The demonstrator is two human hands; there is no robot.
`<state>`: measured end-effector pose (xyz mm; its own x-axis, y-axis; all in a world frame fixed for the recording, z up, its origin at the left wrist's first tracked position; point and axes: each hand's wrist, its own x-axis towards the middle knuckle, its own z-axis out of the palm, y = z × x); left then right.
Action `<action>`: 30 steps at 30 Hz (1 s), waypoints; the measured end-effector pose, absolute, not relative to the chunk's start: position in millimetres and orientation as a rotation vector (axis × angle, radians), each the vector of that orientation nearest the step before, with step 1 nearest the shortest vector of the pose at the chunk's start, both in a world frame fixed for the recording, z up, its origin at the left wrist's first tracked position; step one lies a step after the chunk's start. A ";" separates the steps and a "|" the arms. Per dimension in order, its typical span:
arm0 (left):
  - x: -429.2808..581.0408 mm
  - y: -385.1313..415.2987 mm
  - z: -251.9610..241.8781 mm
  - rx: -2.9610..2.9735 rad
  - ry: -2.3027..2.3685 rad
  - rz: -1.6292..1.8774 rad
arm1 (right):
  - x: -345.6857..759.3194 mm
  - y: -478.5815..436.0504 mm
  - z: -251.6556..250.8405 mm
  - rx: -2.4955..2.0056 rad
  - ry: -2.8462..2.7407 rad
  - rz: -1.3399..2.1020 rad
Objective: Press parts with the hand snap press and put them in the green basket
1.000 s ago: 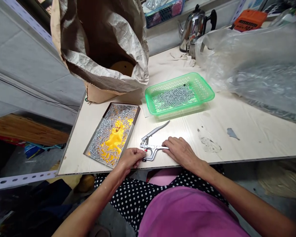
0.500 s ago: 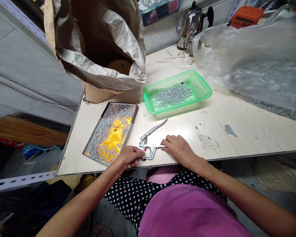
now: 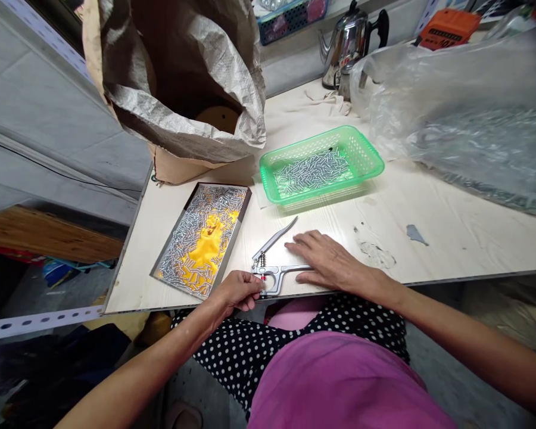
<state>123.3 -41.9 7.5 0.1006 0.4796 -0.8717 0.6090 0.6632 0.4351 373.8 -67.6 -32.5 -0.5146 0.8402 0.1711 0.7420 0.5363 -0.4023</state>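
Observation:
Snap-fastener pliers lie near the table's front edge, their silver handles spread apart, with a spring and a red part by the jaws. My left hand is closed in a pinch at the jaws; whatever is between its fingertips is too small to make out. Over the end of the lower handle is my right hand, open, with fingers spread above the handle and thumb below it. Left of the pliers, a shallow box with a yellow bottom holds many small silver metal pieces.
Behind the pliers stands a green plastic basket with more small silver pieces. A big open woven sack is at the back left. A clear plastic bag fills the right side. A metal kettle stands at the back.
My right hand has gone from curled fingers at the lower handle's end to spread fingers around it. The pliers' upper handle is slightly lower to the left. My left hand stays at the jaws.

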 end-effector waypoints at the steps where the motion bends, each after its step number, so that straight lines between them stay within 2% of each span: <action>1: 123.6 -43.4 7.8 0.931 1.545 -0.105 | 376.3 -61.3 -33.1 -1.279 -2.458 0.367; 10: 127.5 -47.9 11.8 0.896 1.588 -0.070 | 371.7 -14.2 -38.7 -1.114 -2.671 0.322; 21: 126.6 -53.9 9.6 0.962 1.625 -0.096 | 365.6 -35.6 -21.5 -1.154 -2.626 0.370; 23: 124.7 -58.5 11.2 1.138 1.669 -0.129 | 366.9 -40.1 -19.8 -1.163 -2.608 0.383; 26: 127.4 -66.7 15.9 1.723 1.741 -0.072 | 367.4 -44.8 -16.8 -1.181 -2.587 0.412; 30: 149.8 -63.4 15.7 2.378 1.532 0.041 | 364.2 -47.3 -15.9 -1.203 -2.581 0.416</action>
<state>149.8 -63.4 15.7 0.4272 0.8928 -0.1430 0.8839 -0.3791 0.2738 364.2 -47.3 -15.9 -0.6217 0.7748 0.1151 0.6992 0.6152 -0.3641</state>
